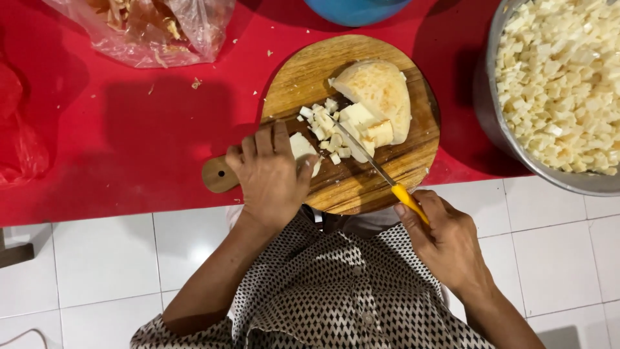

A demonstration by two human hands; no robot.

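The left hand [270, 176] lies palm down on the near left part of the round wooden cutting board [413, 155]. Its fingers [263, 141] are curled and held close together, knuckles up, and they press down on a pale slab [302, 147] of a white root or similar food, most of which is hidden under the hand. The thumb points right along the slab's near edge.

The right hand [449, 242] is off the board's near right edge, over the white tiled floor [103, 258]. Its fingers [413, 226] are wrapped tightly around the yellow handle of a knife [378, 169]; only the handle's top end shows above the fist. The thin blade runs up and left from the fist, and its tip rests among small white cubes [326, 126] just right of the left fingertips.

Beyond the blade, on the far half of the board, sits a large pale half-round chunk [381, 90], with 2 squared blocks [368, 124] cut from it lying against its near side. The board's short handle with a hole sticks out left of the left hand. The board lies on a red desk [129, 129].

Far right of the right hand, a big metal bowl [497, 129] is full of the same white cubes. Far left of the left fingers, at the desk's back edge, lies a clear plastic bag [148, 32] of peelings. A blue rim [355, 10] shows beyond the board.
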